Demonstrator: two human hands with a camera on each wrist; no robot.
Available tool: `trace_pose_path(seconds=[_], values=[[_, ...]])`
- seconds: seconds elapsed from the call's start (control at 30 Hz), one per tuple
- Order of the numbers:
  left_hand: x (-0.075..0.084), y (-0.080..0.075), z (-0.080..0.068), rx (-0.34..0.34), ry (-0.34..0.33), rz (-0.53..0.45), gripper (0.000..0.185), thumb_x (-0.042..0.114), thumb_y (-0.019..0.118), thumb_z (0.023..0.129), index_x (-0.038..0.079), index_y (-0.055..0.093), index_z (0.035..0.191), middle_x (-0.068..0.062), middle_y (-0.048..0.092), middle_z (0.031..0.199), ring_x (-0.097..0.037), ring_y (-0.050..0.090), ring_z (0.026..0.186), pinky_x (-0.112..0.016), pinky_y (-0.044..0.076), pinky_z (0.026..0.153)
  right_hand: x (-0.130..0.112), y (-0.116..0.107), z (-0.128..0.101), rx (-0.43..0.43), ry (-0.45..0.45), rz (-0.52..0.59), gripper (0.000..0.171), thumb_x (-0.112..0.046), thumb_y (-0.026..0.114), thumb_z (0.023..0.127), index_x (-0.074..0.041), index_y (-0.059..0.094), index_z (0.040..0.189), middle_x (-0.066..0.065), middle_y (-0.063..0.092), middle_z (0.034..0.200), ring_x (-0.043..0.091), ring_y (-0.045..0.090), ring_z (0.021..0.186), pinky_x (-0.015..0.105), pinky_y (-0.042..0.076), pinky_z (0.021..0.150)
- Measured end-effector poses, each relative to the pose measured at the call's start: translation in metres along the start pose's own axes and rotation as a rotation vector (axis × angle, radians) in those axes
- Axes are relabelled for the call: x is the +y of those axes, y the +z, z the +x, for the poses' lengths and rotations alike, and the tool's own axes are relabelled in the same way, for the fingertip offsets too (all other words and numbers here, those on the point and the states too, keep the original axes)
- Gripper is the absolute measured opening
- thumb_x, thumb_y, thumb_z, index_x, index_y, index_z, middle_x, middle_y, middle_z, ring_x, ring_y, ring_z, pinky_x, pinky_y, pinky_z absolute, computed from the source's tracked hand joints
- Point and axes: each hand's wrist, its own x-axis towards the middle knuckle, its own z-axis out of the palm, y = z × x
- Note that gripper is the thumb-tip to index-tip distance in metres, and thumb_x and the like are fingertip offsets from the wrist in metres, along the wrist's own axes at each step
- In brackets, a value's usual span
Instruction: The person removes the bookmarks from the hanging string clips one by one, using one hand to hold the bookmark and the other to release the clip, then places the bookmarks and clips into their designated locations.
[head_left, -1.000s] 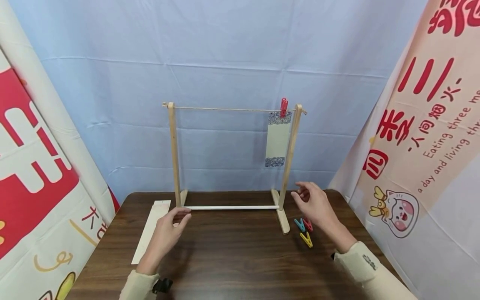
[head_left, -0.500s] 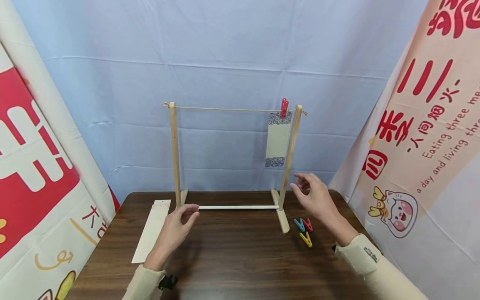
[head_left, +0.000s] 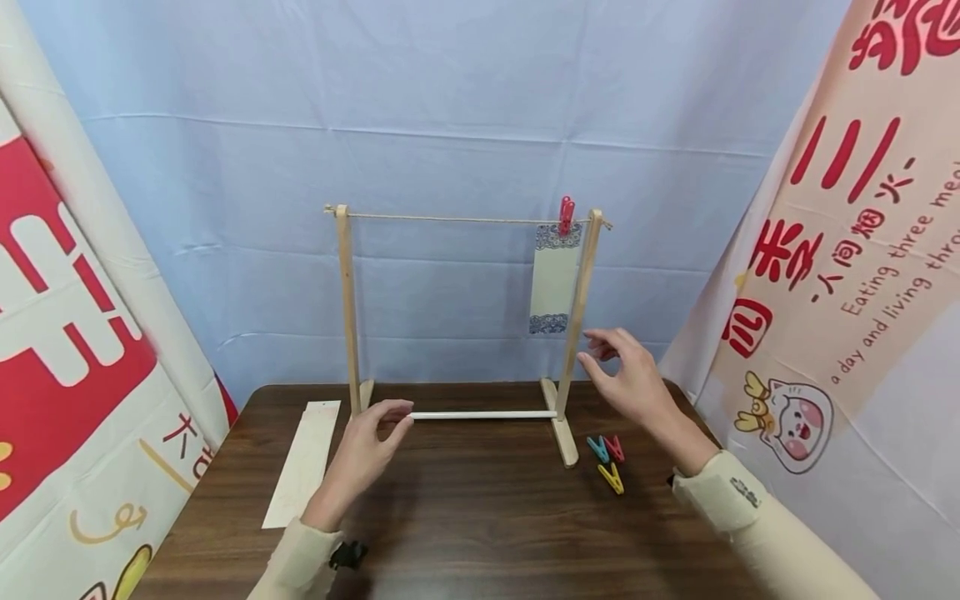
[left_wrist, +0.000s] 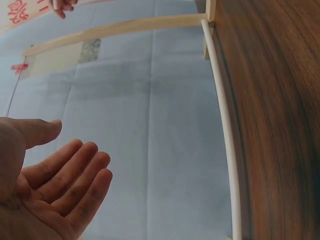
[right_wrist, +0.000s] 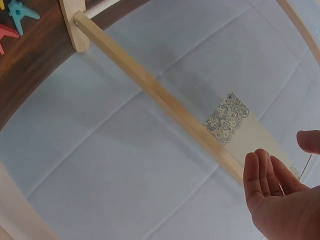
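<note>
My left hand [head_left: 367, 450] holds nothing; its fingers are loosely bent in front of the stand's white lower rod [head_left: 483, 414], overlapping the rod's left end in the head view. Beside the right post [head_left: 581, 317] of the wooden stand, my right hand [head_left: 626, 379] hovers with relaxed fingers and nothing in it. From the string [head_left: 450, 219] across the top hangs a cream card [head_left: 553, 282] with blue patterned ends, pinned by a red clothespin [head_left: 566, 215] near the right post. In the right wrist view the fingers overlap part of the card [right_wrist: 250, 135].
Pale paper strips [head_left: 303, 462] lie on the dark wooden table [head_left: 480, 517] at the left. To the right of the stand's foot [head_left: 564, 442] are a blue clothespin [head_left: 597, 449], a red one and a yellow clothespin [head_left: 611, 478]. A light blue curtain [head_left: 450, 100] hangs behind.
My left hand has moved right and slightly up, from beside the left post to in front of the rod. My right hand has risen a little alongside the right post.
</note>
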Motion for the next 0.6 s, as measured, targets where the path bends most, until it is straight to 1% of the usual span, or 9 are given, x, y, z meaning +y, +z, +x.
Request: trace_pose_path(seconds=[0.2, 0.3, 0.4, 0.53, 0.6], values=[[0.01, 0.005, 0.005, -0.006, 0.028, 0.033, 0.028, 0.02, 0.073, 0.105, 0.015, 0.073, 0.133, -0.003, 0.075, 0.127, -0.021, 0.072, 0.113, -0.046, 0.06, 0.094, -0.001, -0.006, 0.011, -0.007, -0.05, 0.0, 0.033, -0.004, 0.078, 0.099, 0.005, 0.069, 0.129, 0.018, 0.067, 0.103, 0.029, 0.067, 0.092, 0.05, 0.058, 0.084], [0.015, 0.006, 0.007, -0.003, 0.046, 0.04, 0.027, 0.021, 0.073, 0.105, 0.016, 0.073, 0.132, -0.002, 0.074, 0.128, -0.022, 0.072, 0.115, -0.048, 0.06, 0.092, -0.002, -0.009, 0.017, -0.002, -0.065, -0.009, 0.033, -0.004, 0.079, 0.098, 0.005, 0.069, 0.129, 0.018, 0.067, 0.103, 0.029, 0.066, 0.092, 0.05, 0.058, 0.083], [0.018, 0.007, 0.009, -0.002, 0.055, 0.042, 0.026, 0.021, 0.073, 0.105, 0.016, 0.074, 0.131, -0.002, 0.074, 0.128, -0.022, 0.072, 0.114, -0.046, 0.061, 0.091, -0.004, -0.012, 0.023, 0.003, -0.079, -0.006, 0.034, -0.003, 0.079, 0.097, 0.006, 0.069, 0.128, 0.02, 0.068, 0.104, 0.03, 0.067, 0.092, 0.049, 0.058, 0.084], [0.022, 0.009, 0.012, -0.014, 0.058, 0.048, 0.027, 0.022, 0.073, 0.106, 0.016, 0.073, 0.132, -0.001, 0.074, 0.128, -0.021, 0.072, 0.114, -0.043, 0.06, 0.092, -0.006, -0.014, 0.03, 0.012, -0.1, 0.005, 0.034, -0.002, 0.08, 0.096, 0.008, 0.069, 0.127, 0.019, 0.068, 0.103, 0.031, 0.067, 0.093, 0.046, 0.058, 0.085], [0.024, 0.009, 0.013, -0.02, 0.065, 0.044, 0.028, 0.022, 0.073, 0.106, 0.016, 0.073, 0.133, -0.002, 0.074, 0.128, -0.022, 0.072, 0.114, -0.045, 0.06, 0.093, -0.007, -0.015, 0.033, 0.017, -0.11, 0.012, 0.034, -0.002, 0.08, 0.096, 0.008, 0.07, 0.127, 0.02, 0.068, 0.103, 0.031, 0.067, 0.093, 0.046, 0.058, 0.086]])
